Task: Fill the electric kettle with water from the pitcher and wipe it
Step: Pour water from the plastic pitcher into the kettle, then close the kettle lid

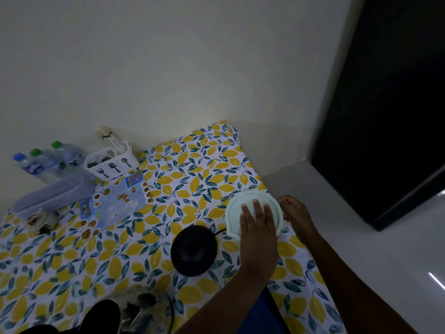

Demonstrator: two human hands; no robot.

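Note:
The pitcher (pixel 234 209), seen from above as a round pale green lid, stands at the table's right edge. My left hand (pixel 258 231) lies flat on that lid with its fingers spread. To the lid's right, my right hand (pixel 297 214) is curled around the pitcher's side, where the handle is hidden under the fingers. The black round kettle base (pixel 193 250) with its cord sits just left of the pitcher. At the bottom edge the electric kettle (pixel 134 307) shows dark and blurred, with a black lid (pixel 103 313) raised beside it.
The table (pixel 192 174) has a lemon-print cloth and stands against a pale wall. At the back left are three water bottles (pixel 45 162), a white cutlery holder (pixel 112 162), a lidded plastic box (pixel 53 194) and a tape roll (pixel 36 221). The floor and a dark cabinet (pixel 390 116) lie to the right.

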